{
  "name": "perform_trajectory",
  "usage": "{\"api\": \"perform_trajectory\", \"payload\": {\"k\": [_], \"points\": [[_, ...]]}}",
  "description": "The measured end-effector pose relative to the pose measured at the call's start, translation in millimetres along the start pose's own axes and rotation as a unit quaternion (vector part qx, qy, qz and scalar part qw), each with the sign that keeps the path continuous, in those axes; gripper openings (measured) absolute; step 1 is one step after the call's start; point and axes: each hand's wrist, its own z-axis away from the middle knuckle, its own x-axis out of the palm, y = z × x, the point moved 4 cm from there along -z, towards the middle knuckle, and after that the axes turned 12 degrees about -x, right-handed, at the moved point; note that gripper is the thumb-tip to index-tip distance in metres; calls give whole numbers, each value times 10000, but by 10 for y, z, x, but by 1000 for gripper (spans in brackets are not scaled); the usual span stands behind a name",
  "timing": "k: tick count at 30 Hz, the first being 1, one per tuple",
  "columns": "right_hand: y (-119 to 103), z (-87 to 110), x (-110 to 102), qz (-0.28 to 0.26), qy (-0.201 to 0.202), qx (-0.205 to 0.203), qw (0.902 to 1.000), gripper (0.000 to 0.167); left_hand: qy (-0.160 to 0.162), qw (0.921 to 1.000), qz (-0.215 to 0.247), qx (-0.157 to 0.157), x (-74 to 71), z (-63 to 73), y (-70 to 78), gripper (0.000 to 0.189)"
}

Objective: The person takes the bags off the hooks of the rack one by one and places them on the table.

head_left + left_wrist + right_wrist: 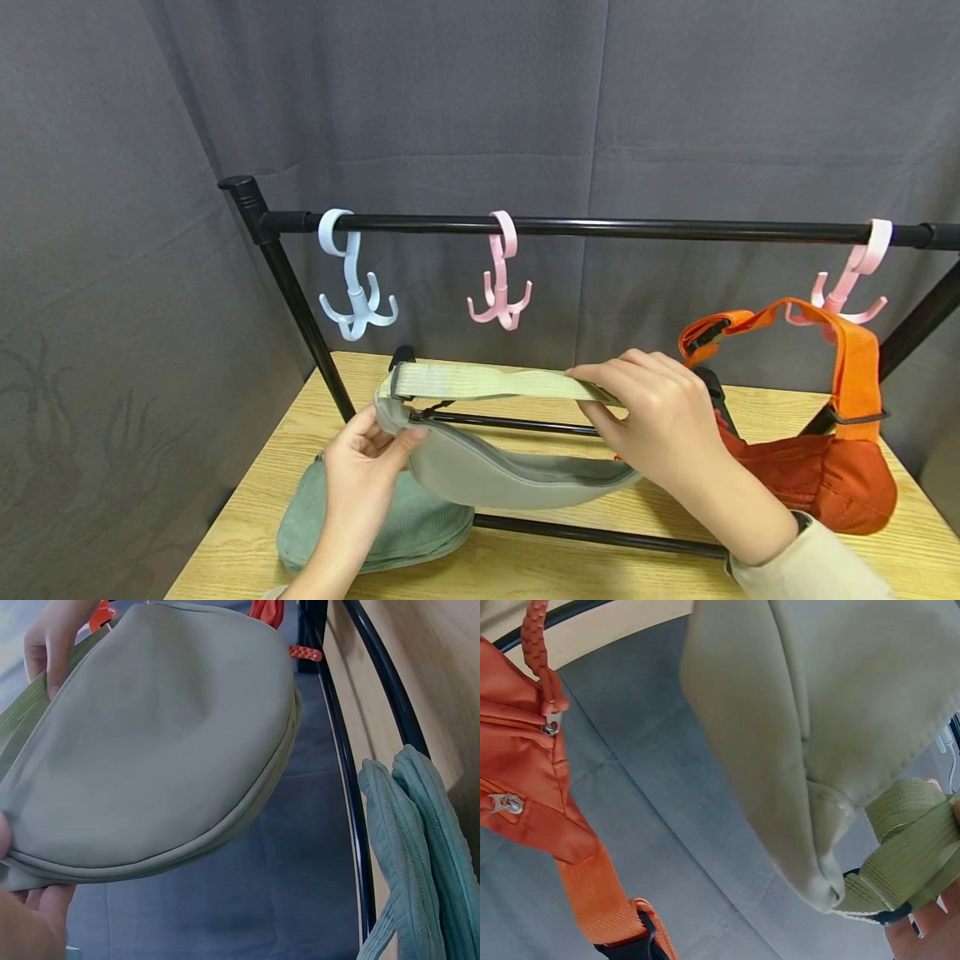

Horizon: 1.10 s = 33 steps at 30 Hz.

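A sage-grey waist bag (502,479) with a pale green webbing strap (487,382) is held up in front of the rack. My left hand (363,471) pinches the bag's left end near the buckle, thumb on the front side. With thumb and fingers my right hand (660,417) grips the strap toward its right end. In the left wrist view the bag's broad smooth face (157,742) fills much of the picture. The right wrist view has the bag's other end (757,750) and the folded strap (911,847) beside the right fingers.
A black rail (675,229) carries a blue hook (356,283), a middle pink hook (500,283) and a right pink hook (847,279). From the right one hangs an orange bag (847,483) by its strap. A teal corduroy bag (420,529) lies on the wooden table (232,550).
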Motion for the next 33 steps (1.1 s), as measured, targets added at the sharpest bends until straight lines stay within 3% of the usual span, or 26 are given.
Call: {"api": "perform_trajectory", "payload": {"k": [9, 15, 19, 25, 30, 33], "points": [[5, 101, 13, -33, -37, 37, 10000, 29, 150, 9998, 76, 84, -37, 10, 27, 23], [1, 200, 64, -391, -451, 63, 9982, 17, 234, 9995, 169, 146, -66, -5, 23, 20], [6, 278, 70, -442, -677, 168, 9966, 22, 229, 9994, 239, 127, -90, -10, 24, 19], [52, 369, 32, -465, -685, 382, 9958, 49, 149, 9991, 372, 132, -118, -13, 28, 22], [103, 429, -8, -681, -892, 750, 9909, 33, 177, 9990, 392, 74, -135, -13, 23, 25], [130, 461, -31, -752, -1077, 1022, 9861, 44, 195, 9990, 385, 60, -146, -14, 27, 26]]}}
